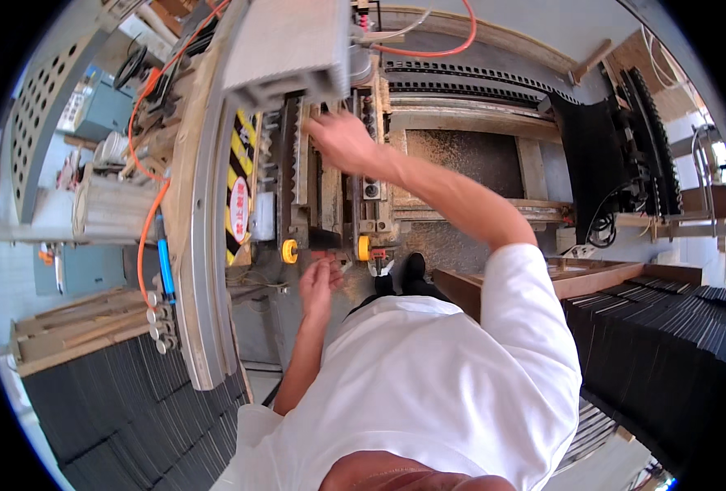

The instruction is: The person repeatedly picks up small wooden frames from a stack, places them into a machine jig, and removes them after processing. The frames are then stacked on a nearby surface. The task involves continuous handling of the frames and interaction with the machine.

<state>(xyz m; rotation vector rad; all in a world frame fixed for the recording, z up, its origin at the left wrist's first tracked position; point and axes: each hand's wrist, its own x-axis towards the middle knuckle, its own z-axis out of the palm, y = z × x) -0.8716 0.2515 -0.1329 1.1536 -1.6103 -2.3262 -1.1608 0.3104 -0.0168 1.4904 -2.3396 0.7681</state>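
My right hand point(342, 141) reaches across the machine, just below the overhanging aluminium block point(285, 53). Its fingers are smeared by motion near the toothed metal strip point(301, 155), and whether they hold anything cannot be seen. Close to my body, my left hand point(318, 282) is raised at the machine's near end with its fingers bent together. Anything between them is too small to make out. Beside those fingertips is a small red part point(322, 256). Two yellow round knobs point(290, 250) flank the narrow metal rails there.
A long metal beam point(203, 221) with a striped yellow-black warning strip point(236, 192) runs along the left. Orange air hose point(144, 237) hangs beside it. Stacks of dark thin slats stand at lower left point(126, 401) and right point(649, 335). Sawdust point(453, 151) covers the machine bed.
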